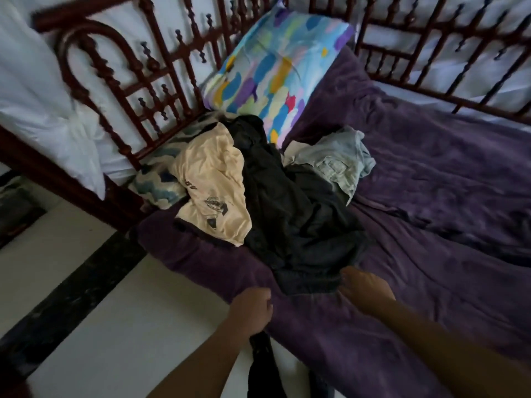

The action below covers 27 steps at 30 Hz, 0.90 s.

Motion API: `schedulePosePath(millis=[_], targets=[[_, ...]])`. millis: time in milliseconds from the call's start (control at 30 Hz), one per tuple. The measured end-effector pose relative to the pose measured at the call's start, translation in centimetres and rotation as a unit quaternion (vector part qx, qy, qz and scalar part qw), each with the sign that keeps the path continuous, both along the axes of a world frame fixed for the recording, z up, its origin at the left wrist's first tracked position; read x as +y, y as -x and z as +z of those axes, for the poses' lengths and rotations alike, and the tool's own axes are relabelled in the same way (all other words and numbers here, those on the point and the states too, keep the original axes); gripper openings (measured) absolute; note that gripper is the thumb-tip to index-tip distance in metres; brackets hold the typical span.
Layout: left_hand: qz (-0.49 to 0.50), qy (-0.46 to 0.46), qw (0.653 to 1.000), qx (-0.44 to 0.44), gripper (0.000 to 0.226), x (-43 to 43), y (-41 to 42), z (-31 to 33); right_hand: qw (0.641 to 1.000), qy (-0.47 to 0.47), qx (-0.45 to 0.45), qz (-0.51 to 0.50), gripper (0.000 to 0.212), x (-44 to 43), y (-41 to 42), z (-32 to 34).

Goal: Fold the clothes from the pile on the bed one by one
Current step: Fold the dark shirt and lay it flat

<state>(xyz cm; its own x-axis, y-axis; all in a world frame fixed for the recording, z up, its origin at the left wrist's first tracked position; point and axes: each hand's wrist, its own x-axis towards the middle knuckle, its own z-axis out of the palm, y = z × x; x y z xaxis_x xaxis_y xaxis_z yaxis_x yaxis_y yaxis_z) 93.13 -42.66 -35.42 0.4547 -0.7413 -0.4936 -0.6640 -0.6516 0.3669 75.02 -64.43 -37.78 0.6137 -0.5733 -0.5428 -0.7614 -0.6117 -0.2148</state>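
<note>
While your left hand (pixel 253 308) grips a hanging dark strip (pixel 260 357), your right hand (pixel 363 291) touches the dark garment (pixel 301 219), its grip unclear: pick-up step, so next pull it clear of the pile.

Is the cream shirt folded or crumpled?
Crumpled: the cream shirt lies bunched with uneven creases, against the black garment.

1 head-worn wide-angle view looks forward and down from beside the bed (pixel 431 282), close over its near edge.
</note>
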Motion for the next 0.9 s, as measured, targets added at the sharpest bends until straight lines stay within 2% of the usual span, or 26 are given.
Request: schedulePosePath(millis=[100,233,400,533,600,733,800,900], targets=[[-0.087,-0.022,0.996,0.006,0.025,-3.9,-1.9,-3.6,0.998,0.009,0.002,-0.064,0.034,-0.3,-0.1,-1.5],[-0.197,-0.04,0.979,-0.013,0.032,-8.1,-3.5,-8.0,0.992,-0.003,0.004,-0.128,0.041,0.6,-0.9,-3.6],[-0.311,-0.137,0.939,-0.062,0.062,-10.5,-5.0,-13.9,0.982,-0.024,0.033,-0.184,0.043,3.2,-2.2,-6.4],[-0.345,-0.09,0.929,-0.098,0.03,-11.7,-6.1,-16.2,0.973,-0.055,0.021,-0.222,0.05,5.1,-2.8,-7.4],[-0.324,-0.059,0.942,-0.06,0.02,-11.8,-6.8,-15.9,0.971,-0.05,0.03,-0.233,0.045,5.5,-2.9,-7.2],[-0.297,0.023,0.955,0.013,0.017,-11.2,-8.3,-11.7,0.972,-0.033,0.022,-0.232,0.044,5.7,-3.5,-5.6],[-0.283,0.065,0.956,0.033,0.02,-10.7,-9.5,-8.6,0.972,-0.022,0.015,-0.234,0.052,5.5,-4.2,-4.4],[-0.233,0.106,0.964,0.066,0.029,-9.8,-12.1,-3.7,0.978,-0.006,-0.006,-0.209,0.076,5.3,-6.3,-2.1]])
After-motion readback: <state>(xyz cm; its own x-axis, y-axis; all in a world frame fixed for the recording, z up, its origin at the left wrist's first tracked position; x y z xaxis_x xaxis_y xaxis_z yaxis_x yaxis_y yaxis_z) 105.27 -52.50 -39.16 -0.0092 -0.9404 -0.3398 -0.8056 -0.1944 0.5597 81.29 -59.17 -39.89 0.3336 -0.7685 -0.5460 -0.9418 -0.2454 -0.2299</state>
